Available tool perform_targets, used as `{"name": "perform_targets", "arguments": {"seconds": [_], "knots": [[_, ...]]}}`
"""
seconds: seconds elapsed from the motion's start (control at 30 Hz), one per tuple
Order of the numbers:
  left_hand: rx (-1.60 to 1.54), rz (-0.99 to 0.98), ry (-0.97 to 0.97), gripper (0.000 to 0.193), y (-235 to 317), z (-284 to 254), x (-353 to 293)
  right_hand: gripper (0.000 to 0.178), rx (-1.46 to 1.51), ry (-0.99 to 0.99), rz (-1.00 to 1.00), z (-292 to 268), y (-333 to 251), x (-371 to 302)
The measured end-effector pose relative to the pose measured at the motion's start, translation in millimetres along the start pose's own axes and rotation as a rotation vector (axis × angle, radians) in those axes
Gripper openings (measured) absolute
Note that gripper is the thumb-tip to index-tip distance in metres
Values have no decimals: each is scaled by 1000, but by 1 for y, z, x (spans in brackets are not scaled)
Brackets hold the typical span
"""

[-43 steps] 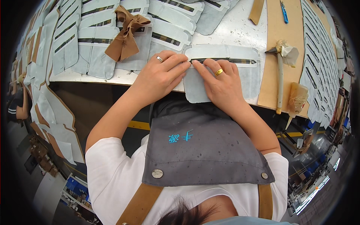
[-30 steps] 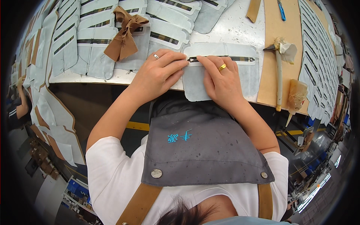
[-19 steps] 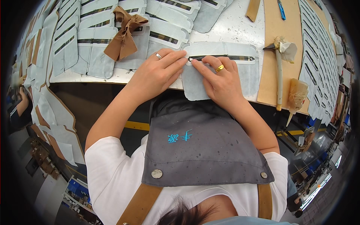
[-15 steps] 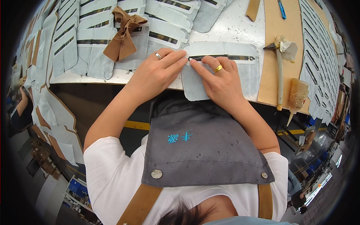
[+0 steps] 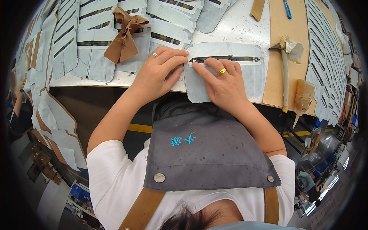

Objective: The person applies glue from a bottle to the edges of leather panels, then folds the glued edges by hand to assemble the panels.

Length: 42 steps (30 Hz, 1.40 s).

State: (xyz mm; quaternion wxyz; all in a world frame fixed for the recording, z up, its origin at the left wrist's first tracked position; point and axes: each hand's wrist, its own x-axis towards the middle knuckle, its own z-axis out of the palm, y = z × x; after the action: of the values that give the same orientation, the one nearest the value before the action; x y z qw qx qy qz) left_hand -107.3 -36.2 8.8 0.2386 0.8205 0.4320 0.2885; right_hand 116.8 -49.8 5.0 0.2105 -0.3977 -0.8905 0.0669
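"What lies around the work?"

"To its right, a tan flat board [image 5: 276, 73] carries a pale-handled hammer with a dark head [image 5: 286, 82] and a translucent amber bottle [image 5: 304, 92], whose pointed nozzle juts past the board's front edge. Farther back are a slim blue knife [image 5: 288, 9] and, left of it, a flat brown strip [image 5: 257, 9]."

"And on the left?"

"Overlapping grey slotted panels [image 5: 94, 63], with a crumpled brown cloth [image 5: 124, 42] lying on top and hiding parts of them."

"Where's the piece being handled?"

"The pale grey rounded panel with a dark, white-framed slot [image 5: 245, 82] is at the front of the white scuffed table [image 5: 237, 30], its near edge reaching past the table's edge. The right hand [image 5: 227, 82] covers some of it."

"The fingers?"

"The left hand [image 5: 159, 73] has its fingers close together, tips at the panel's left edge; I can't tell whether they pinch it. The right hand's index finger reaches to the slot's left end, the others bent; whether it grips anything, I can't tell."

"Counts?"

"One panel at the hands, one hammer, one bottle, one knife, one cloth, one strip. Two rings: a silver one [image 5: 155, 55] on the left hand, a gold one [image 5: 221, 71] on the right. The overlapping panels hide each other too much to count."
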Motion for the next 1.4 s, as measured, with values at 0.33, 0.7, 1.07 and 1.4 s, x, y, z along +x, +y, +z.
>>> {"name": "perform_targets", "arguments": {"seconds": [0.33, 0.7, 1.07, 1.4], "knots": [[46, 82, 17, 21, -2, 1, -1, 49, -99, -31, -30, -1, -1, 3], [-52, 111, 116, 21, 42, 32, 16, 33, 129, 52, 241, -33, 53, 12], [179, 185, 54, 35, 62, 86, 31, 18, 136, -282, 141, -56, 89, 39], [191, 163, -38, 36, 67, 86, 26, 9, -289, 455, -274, -57, 61, 75]]}}
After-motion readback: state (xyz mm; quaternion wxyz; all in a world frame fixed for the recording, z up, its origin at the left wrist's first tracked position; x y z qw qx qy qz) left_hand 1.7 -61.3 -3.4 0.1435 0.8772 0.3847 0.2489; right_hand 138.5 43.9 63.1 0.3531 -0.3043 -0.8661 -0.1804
